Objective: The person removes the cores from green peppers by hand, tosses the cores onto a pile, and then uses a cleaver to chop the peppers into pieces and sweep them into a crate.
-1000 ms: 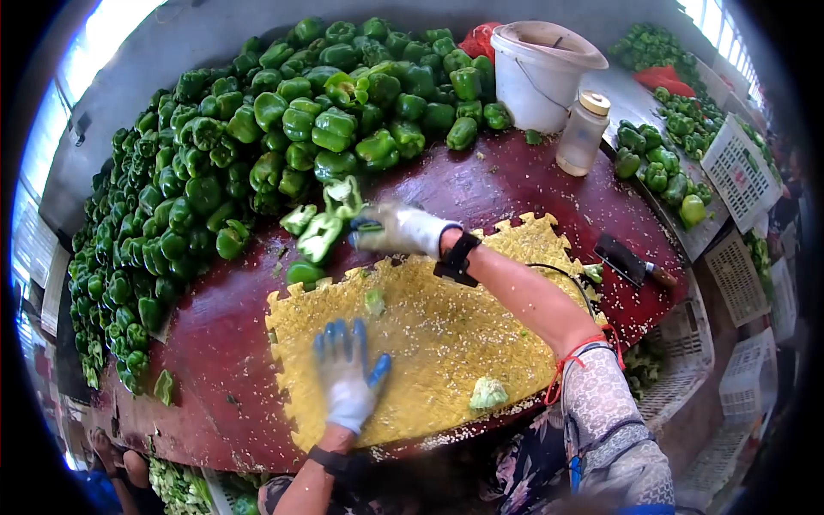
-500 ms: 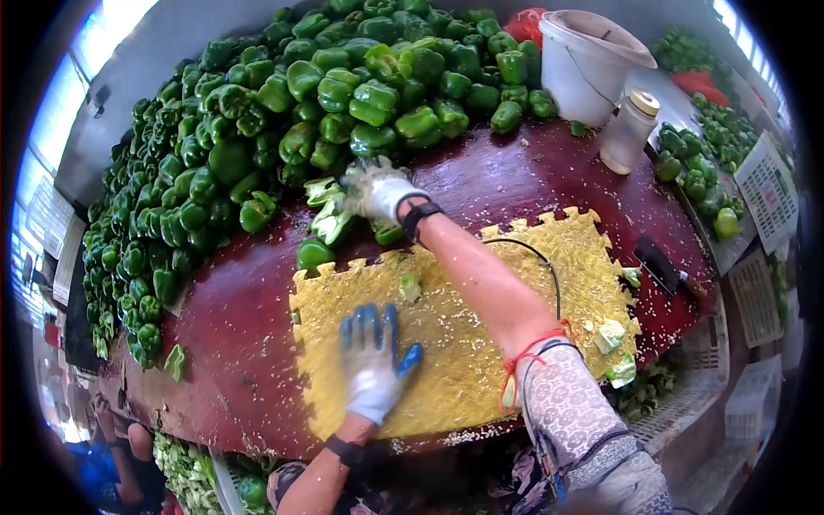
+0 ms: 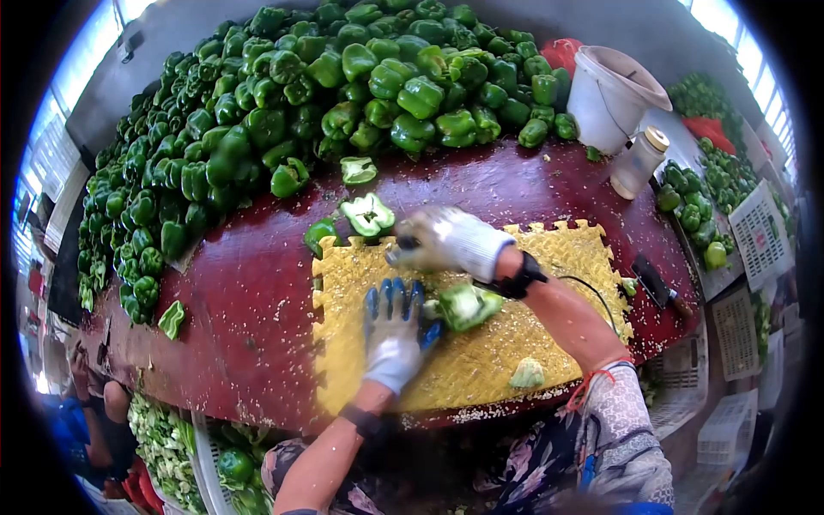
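My left hand (image 3: 395, 335), in a grey glove with blue fingertips, lies flat on the yellow mat (image 3: 463, 369) with its fingers stretched out. Above it my right hand (image 3: 446, 242), in a white glove, is curled and blurred near the mat's upper edge; what it holds, if anything, I cannot make out. A cut green pepper (image 3: 468, 306) rests on the mat between the hands. Beyond the mat lie an open pepper half (image 3: 367, 215) and another cut piece (image 3: 358, 170). A pale pepper core (image 3: 527, 373) sits at the mat's lower right.
A large heap of green peppers (image 3: 283, 94) covers the back and left of the red table (image 3: 232, 343). At right stand a white bucket (image 3: 605, 99), a jar (image 3: 639, 163) and a cleaver (image 3: 654, 279). A person (image 3: 94, 429) is at lower left.
My right hand has drawn back from the peppers toward the mat. A cut pepper now lies beside my left hand, and cut pieces beyond the mat are spread apart. The view has shifted.
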A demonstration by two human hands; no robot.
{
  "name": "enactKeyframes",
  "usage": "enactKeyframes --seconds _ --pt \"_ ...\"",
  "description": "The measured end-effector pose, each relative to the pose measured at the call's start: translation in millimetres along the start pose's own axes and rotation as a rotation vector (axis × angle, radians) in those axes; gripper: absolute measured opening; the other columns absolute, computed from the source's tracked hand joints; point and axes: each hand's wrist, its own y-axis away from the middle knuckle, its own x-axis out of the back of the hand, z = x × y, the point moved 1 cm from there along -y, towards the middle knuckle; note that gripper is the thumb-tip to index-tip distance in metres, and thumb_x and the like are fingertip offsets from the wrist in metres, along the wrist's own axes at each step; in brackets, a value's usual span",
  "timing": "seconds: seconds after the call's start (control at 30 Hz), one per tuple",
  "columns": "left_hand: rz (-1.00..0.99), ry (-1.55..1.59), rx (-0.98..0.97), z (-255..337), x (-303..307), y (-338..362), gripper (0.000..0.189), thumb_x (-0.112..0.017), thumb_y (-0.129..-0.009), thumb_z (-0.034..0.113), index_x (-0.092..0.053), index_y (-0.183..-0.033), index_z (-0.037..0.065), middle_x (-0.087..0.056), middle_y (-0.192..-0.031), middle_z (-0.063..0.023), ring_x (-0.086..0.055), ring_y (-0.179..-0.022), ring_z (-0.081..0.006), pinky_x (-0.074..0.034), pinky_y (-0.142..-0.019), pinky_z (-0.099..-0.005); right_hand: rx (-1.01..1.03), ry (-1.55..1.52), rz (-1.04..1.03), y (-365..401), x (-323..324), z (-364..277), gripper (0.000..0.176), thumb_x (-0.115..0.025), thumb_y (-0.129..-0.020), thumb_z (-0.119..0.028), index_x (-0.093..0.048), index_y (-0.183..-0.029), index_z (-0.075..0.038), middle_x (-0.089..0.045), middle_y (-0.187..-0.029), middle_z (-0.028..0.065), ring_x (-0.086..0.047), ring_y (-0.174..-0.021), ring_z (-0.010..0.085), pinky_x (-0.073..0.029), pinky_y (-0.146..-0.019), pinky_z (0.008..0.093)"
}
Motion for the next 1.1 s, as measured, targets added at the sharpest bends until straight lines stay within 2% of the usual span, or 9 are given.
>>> enactKeyframes --seconds 0.1,0.2,0.37,0.5,0.57,0.8,0.83,0.93,1.1 --pt "-0.014 -0.059 -0.011 -1 1 -3 0.073 -0.049 -0.092 0.053 -0.039 -0.149 0.007 -0.024 -0.156 -0.0262 -0.019 -0.146 -0.0425 -0.006 -0.121 -0.0549 0.126 -0.016 0.100 -61 11 -40 0.064 -0.059 -0.090 -0.051 -0.055 -0.133 -0.004 -0.061 -0.120 0.0231 -0.060 -0.113 0.0341 -0.049 -0.096 0.0458" --pt "-0.053 -0.001 0.018 1 2 -2 0.073 -0.047 -0.093 0.054 -0.037 -0.150 0.009 -0.028 -0.154 -0.0268 -0.019 -0.146 -0.0438 -0.005 -0.121 -0.0549 0.227 0.045 0.171 -117 -12 -74 0.068 -0.062 -0.088 -0.052 -0.048 -0.143 -0.014 -0.045 -0.146 0.0241 -0.036 -0.140 0.0385 -0.034 -0.114 0.0490" --pt "-0.073 -0.005 -0.009 -1 5 -1 0.075 -0.048 -0.092 0.055 -0.038 -0.149 0.007 -0.031 -0.152 -0.0279 -0.021 -0.145 -0.0448 -0.005 -0.121 -0.0559 0.095 0.469 0.028 -196 -47 -59 0.071 -0.055 -0.086 -0.064 -0.049 -0.144 -0.024 -0.041 -0.152 0.0140 -0.024 -0.146 0.0394 -0.026 -0.117 0.0529" --pt "-0.002 0.019 -0.010 1 9 -3 0.075 -0.051 -0.092 0.053 -0.038 -0.148 0.006 -0.031 -0.152 -0.0277 -0.021 -0.144 -0.0444 -0.006 -0.120 -0.0568 -0.146 0.228 0.067 -184 -11 -9 0.074 -0.057 -0.083 -0.064 -0.048 -0.145 -0.025 -0.037 -0.154 0.0148 -0.026 -0.146 0.0384 -0.029 -0.117 0.0503" --pt "0.039 0.046 -0.017 0 10 -5 0.075 -0.052 -0.092 0.052 -0.037 -0.149 0.005 -0.032 -0.151 -0.0278 -0.022 -0.144 -0.0443 -0.007 -0.120 -0.0570 -0.268 0.141 0.102 -178 -5 16 0.074 -0.061 -0.080 -0.062 -0.049 -0.144 -0.025 -0.040 -0.152 0.0141 -0.039 -0.139 0.0370 -0.036 -0.113 0.0496" --pt "0.083 0.069 -0.010 0 7 -2 0.077 -0.055 -0.091 0.051 -0.035 -0.150 0.006 -0.035 -0.150 -0.0264 -0.027 -0.143 -0.0418 -0.012 -0.119 -0.0561 -0.211 -0.009 -0.006 -124 9 48 0.072 -0.070 -0.076 -0.052 -0.057 -0.136 -0.014 -0.053 -0.139 0.0222 -0.056 -0.122 0.0355 -0.046 -0.103 0.0421" --pt "0.096 0.063 -0.008 1 6 -2 0.077 -0.055 -0.091 0.051 -0.035 -0.149 0.006 -0.035 -0.149 -0.0260 -0.027 -0.143 -0.0413 -0.012 -0.119 -0.0555 -0.144 0.137 0.102 -110 5 49 0.074 -0.072 -0.076 -0.052 -0.056 -0.137 -0.012 -0.056 -0.135 0.0226 -0.057 -0.122 0.0345 -0.046 -0.103 0.0402" --pt "0.104 0.042 -0.004 1 3 -2 0.076 -0.055 -0.091 0.051 -0.035 -0.150 0.007 -0.037 -0.149 -0.0254 -0.027 -0.143 -0.0406 -0.012 -0.120 -0.0535 -0.125 -0.035 -0.028 -76 -5 64 0.079 -0.071 -0.076 -0.055 -0.053 -0.140 -0.012 -0.049 -0.143 0.0208 -0.050 -0.130 0.0356 -0.042 -0.107 0.0403" --pt "0.099 0.008 0.016 4 7 -2 0.074 -0.053 -0.092 0.051 -0.034 -0.151 0.010 -0.036 -0.151 -0.0237 -0.027 -0.144 -0.0380 -0.010 -0.121 -0.0513 -0.291 -0.110 0.010 -19 4 63 0.081 -0.074 -0.077 -0.053 -0.048 -0.145 -0.016 -0.052 -0.140 0.0220 -0.055 -0.124 0.0356 -0.046 -0.104 0.0418"
